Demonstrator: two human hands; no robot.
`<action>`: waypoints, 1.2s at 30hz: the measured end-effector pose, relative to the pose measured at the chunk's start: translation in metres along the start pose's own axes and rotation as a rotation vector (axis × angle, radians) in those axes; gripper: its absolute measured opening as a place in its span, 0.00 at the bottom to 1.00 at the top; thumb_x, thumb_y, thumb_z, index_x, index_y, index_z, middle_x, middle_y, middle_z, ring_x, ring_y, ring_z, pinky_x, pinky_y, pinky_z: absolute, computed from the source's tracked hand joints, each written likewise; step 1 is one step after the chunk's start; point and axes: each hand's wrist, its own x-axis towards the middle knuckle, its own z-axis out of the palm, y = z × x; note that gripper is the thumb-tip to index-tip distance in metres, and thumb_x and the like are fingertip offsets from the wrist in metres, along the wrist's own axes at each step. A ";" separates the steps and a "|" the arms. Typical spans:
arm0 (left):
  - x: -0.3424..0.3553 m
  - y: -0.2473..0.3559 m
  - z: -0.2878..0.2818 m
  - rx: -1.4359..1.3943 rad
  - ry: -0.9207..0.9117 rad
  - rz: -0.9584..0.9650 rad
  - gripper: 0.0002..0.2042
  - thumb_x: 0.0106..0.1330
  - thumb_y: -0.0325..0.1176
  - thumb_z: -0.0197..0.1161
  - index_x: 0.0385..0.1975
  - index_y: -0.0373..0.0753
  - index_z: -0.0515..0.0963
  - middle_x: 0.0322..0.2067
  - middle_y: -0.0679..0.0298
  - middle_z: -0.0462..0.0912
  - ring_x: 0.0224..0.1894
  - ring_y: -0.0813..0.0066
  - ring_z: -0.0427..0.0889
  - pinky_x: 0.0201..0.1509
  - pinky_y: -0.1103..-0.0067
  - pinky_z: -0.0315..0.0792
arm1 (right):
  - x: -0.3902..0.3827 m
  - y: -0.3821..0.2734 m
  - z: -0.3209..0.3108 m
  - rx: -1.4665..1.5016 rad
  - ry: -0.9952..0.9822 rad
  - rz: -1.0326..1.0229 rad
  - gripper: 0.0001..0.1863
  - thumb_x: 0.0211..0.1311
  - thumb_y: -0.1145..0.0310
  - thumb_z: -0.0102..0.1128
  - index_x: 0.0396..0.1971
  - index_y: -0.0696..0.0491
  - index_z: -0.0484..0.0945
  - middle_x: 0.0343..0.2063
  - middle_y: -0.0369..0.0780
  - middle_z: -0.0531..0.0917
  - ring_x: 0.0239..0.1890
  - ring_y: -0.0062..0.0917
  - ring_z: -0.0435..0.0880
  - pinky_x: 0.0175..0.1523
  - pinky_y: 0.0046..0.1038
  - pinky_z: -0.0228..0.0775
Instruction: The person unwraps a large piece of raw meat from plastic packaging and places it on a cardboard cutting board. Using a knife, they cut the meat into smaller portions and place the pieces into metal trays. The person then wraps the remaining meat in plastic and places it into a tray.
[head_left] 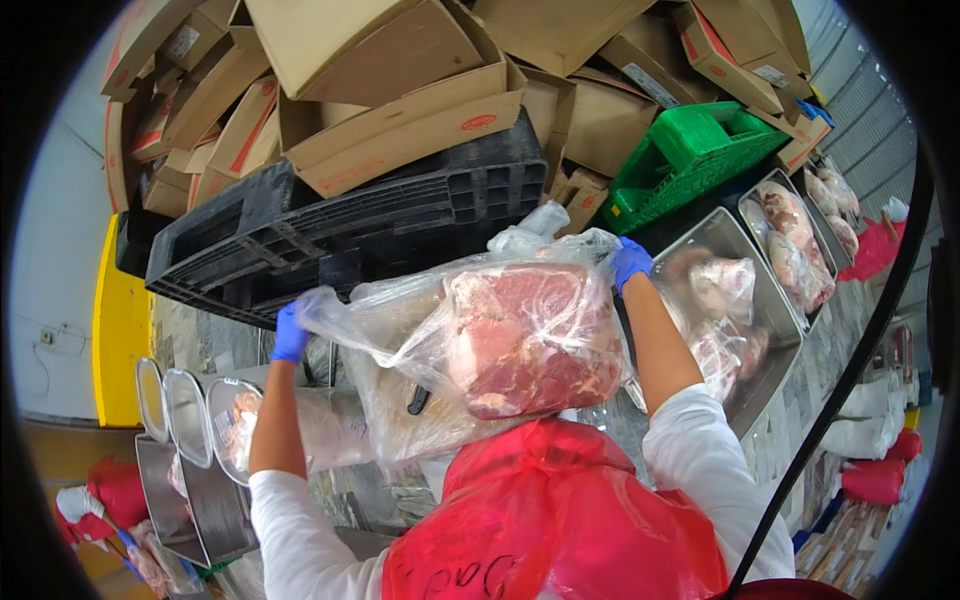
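A large slab of raw red meat [535, 340] lies in front of my body, with clear plastic film [400, 345] stretched over and around it. My left hand [290, 334], in a blue glove, is closed on the film's left end. At the upper right corner of the film, beside the meat, my right hand [630, 262] in a matching glove is also closed on it, its fingertips partly hidden. Left of the meat, a knife's dark handle [418, 400] shows through or against the plastic; its blade cannot be made out.
Black plastic pallets [370, 230] stand just beyond, piled with cardboard boxes [400, 110]. A green pallet [690, 150] leans at the right. Metal bins of bagged meat [725, 285] stand to the right, and metal tubs [190, 500] to the left. Other people in red work at both sides.
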 end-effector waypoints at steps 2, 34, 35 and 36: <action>-0.028 -0.043 -0.024 0.043 0.190 -0.109 0.07 0.65 0.30 0.57 0.34 0.35 0.79 0.29 0.68 0.81 0.31 0.77 0.77 0.38 0.78 0.73 | -0.039 -0.032 0.044 -0.065 -0.035 0.030 0.13 0.51 0.85 0.59 0.38 0.58 0.79 0.35 0.41 0.83 0.35 0.26 0.80 0.45 0.27 0.74; 0.037 0.144 0.211 0.035 0.011 -0.031 0.08 0.67 0.30 0.59 0.28 0.33 0.77 0.23 0.71 0.76 0.29 0.84 0.69 0.35 0.82 0.68 | -0.098 -0.209 -0.059 -0.381 -0.460 0.025 0.13 0.55 0.77 0.53 0.41 0.61 0.79 0.27 0.45 0.82 0.28 0.29 0.83 0.34 0.28 0.77; 0.031 0.163 0.210 0.038 0.050 -0.015 0.08 0.67 0.30 0.59 0.28 0.33 0.76 0.23 0.71 0.76 0.29 0.84 0.69 0.35 0.82 0.68 | -0.100 -0.211 -0.074 -0.160 -0.356 0.169 0.13 0.56 0.80 0.50 0.41 0.62 0.79 0.27 0.45 0.82 0.27 0.27 0.83 0.32 0.26 0.76; 0.027 0.182 0.211 0.038 0.086 0.003 0.08 0.67 0.30 0.59 0.28 0.33 0.76 0.23 0.71 0.75 0.29 0.84 0.69 0.35 0.83 0.68 | -0.096 -0.206 -0.090 -0.032 -0.316 0.156 0.14 0.57 0.80 0.49 0.42 0.61 0.78 0.25 0.43 0.81 0.25 0.25 0.81 0.30 0.24 0.73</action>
